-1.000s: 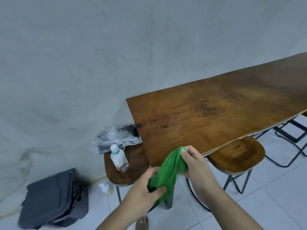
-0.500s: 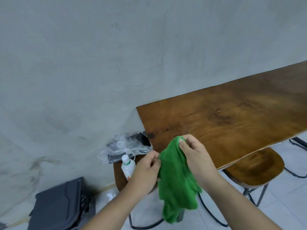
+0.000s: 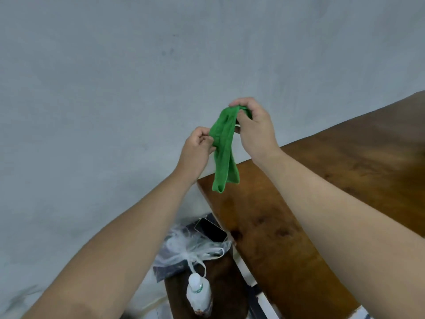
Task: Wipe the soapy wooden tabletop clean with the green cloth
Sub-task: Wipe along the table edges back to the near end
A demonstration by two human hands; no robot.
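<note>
The green cloth (image 3: 224, 146) hangs in the air, bunched into a narrow strip, over the wooden tabletop's (image 3: 322, 192) corner by the wall, not touching it. The right hand (image 3: 255, 127) pinches its top and the left hand (image 3: 195, 148) pinches an edge lower down. Wiped while this bunched, it would likely smear soap rather than lift it. The tabletop is dark and glossy, and no suds can be made out. Below its end, a stool (image 3: 227, 284) bears a plastic bag (image 3: 190, 247), a phone (image 3: 210, 230) and a bottle (image 3: 199, 293). A grey wall (image 3: 115, 88) stands behind.
</note>
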